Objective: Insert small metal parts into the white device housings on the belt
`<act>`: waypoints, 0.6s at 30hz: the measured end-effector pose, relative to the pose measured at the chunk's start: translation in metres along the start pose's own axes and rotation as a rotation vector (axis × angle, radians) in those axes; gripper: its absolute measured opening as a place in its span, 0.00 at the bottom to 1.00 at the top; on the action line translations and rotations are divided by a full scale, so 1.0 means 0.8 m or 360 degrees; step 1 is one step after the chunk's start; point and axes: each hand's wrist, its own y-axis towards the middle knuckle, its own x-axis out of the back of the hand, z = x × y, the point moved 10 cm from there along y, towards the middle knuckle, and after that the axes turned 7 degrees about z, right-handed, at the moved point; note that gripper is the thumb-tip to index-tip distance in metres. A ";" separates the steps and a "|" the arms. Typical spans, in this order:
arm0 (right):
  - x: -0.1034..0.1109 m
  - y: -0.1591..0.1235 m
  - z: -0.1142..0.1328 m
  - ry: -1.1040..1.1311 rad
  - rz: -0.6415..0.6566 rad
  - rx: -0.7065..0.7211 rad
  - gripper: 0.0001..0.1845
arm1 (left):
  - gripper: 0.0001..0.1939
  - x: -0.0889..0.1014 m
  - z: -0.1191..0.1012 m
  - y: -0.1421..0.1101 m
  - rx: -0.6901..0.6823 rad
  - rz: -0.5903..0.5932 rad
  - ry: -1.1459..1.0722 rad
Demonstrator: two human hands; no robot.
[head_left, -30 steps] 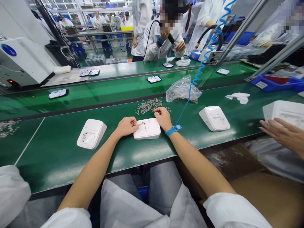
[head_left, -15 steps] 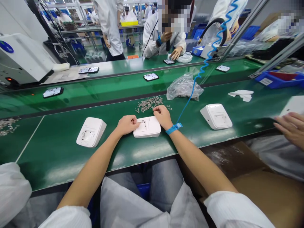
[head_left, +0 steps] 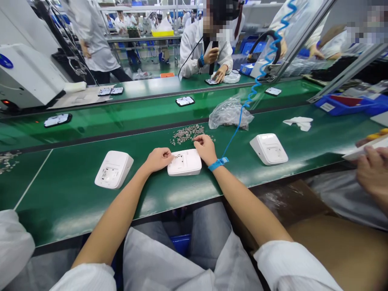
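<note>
A white plastic housing (head_left: 186, 163) lies flat on the green bench (head_left: 75, 190) in front of me. My left hand (head_left: 158, 159) rests curled on its left edge, fingertips pinched near a recess in its top; whether it pinches a small part is too small to tell. My right hand (head_left: 205, 148) is curled at the housing's far right corner, fingertips at the edge of a pile of small metal screws (head_left: 188, 133). A blue wrist strap (head_left: 218, 163) with a coiled blue cord (head_left: 266, 56) is on my right wrist.
Two more white housings lie at the left (head_left: 112, 169) and at the right (head_left: 269, 148). A clear plastic bag (head_left: 229, 114) sits behind the screws. A neighbour's hand (head_left: 371, 171) holds a white unit at the far right. Dark panels ride the middle belt (head_left: 185, 101). A person opposite works with a screwdriver.
My hands have stayed on the housing. The neighbour's hand at the right has pulled back and lifted its white unit. A person in the background has walked left.
</note>
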 end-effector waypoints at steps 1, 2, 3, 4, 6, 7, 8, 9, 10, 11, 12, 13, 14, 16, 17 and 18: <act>0.002 0.001 -0.004 0.0040 -0.0023 -0.0015 0.07 | 0.15 0.000 0.001 0.000 -0.0002 -0.0011 -0.0018; 0.004 0.002 -0.008 0.0088 -0.0047 -0.0031 0.07 | 0.15 0.000 0.001 0.000 -0.0003 -0.0020 -0.0031; 0.005 0.003 -0.013 0.0140 -0.0066 -0.0047 0.07 | 0.14 0.000 0.002 0.000 0.0000 -0.0031 -0.0036; 0.006 0.004 -0.018 0.0190 -0.0080 -0.0062 0.08 | 0.14 -0.001 0.003 0.000 0.0005 -0.0038 -0.0035; 0.006 0.007 -0.025 0.0267 -0.0091 -0.0085 0.07 | 0.14 -0.001 0.006 0.000 0.0018 -0.0040 -0.0019; 0.005 0.008 -0.027 0.0286 -0.0089 -0.0097 0.07 | 0.13 -0.001 0.007 0.001 0.0018 -0.0040 -0.0003; 0.005 0.009 -0.028 0.0290 -0.0086 -0.0109 0.07 | 0.13 -0.001 0.006 0.001 0.0009 -0.0039 0.0020; 0.005 0.009 -0.027 0.0277 -0.0088 -0.0117 0.06 | 0.13 -0.001 0.004 0.001 -0.0011 -0.0036 0.0051; 0.005 0.009 -0.023 0.0251 -0.0094 -0.0118 0.05 | 0.13 0.000 0.001 0.000 -0.0036 -0.0035 0.0090; 0.006 0.009 -0.017 0.0214 -0.0102 -0.0111 0.04 | 0.13 0.002 -0.003 -0.001 -0.0059 -0.0041 0.0140; 0.007 0.008 -0.010 0.0170 -0.0119 -0.0088 0.03 | 0.13 0.004 -0.007 -0.003 -0.0072 -0.0044 0.0197; 0.007 0.009 -0.002 0.0126 -0.0126 -0.0049 0.03 | 0.13 0.006 -0.008 -0.005 -0.0059 -0.0056 0.0257; 0.005 0.010 0.005 0.0080 -0.0127 -0.0007 0.02 | 0.14 0.008 -0.006 -0.008 -0.0028 -0.0069 0.0329; 0.004 0.013 0.016 -0.0005 -0.0140 0.0084 0.03 | 0.15 0.008 0.006 -0.017 0.0087 -0.0041 0.0461; 0.008 0.013 0.021 -0.0038 -0.0166 0.0128 0.04 | 0.16 0.006 0.019 -0.026 0.0181 -0.0015 0.0515; 0.013 0.010 0.025 -0.0059 -0.0188 0.0182 0.04 | 0.16 0.006 0.033 -0.039 0.0285 -0.0005 0.0565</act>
